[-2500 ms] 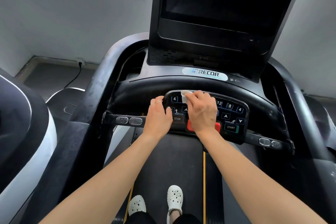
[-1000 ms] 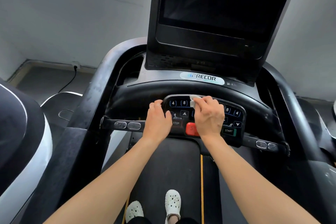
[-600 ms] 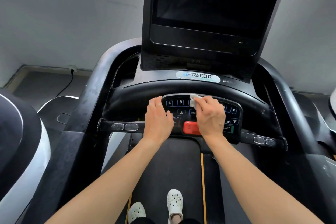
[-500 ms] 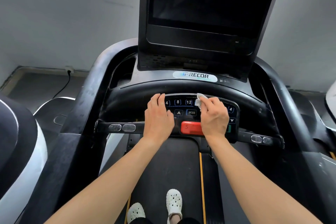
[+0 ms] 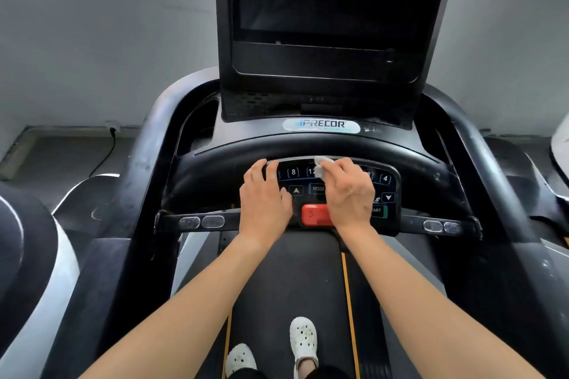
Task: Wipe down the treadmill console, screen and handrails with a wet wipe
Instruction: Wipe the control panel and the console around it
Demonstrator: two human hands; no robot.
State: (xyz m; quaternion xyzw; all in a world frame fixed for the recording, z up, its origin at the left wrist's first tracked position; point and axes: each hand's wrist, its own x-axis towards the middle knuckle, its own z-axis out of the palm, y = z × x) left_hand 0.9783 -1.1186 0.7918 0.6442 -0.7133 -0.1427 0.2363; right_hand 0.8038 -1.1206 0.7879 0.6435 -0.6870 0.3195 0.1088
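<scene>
Wall, cable behind; left hand covers keypad; right hand pinches wipe

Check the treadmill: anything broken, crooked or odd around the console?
Nothing looks broken or askew. Only grime stands out: pale dusty smears along the left handrail and specks on the console right of the keypad. The right hand pinches the wet wipe on the keypad's top edge.

Grey wall, grey floor, wall socket
</scene>
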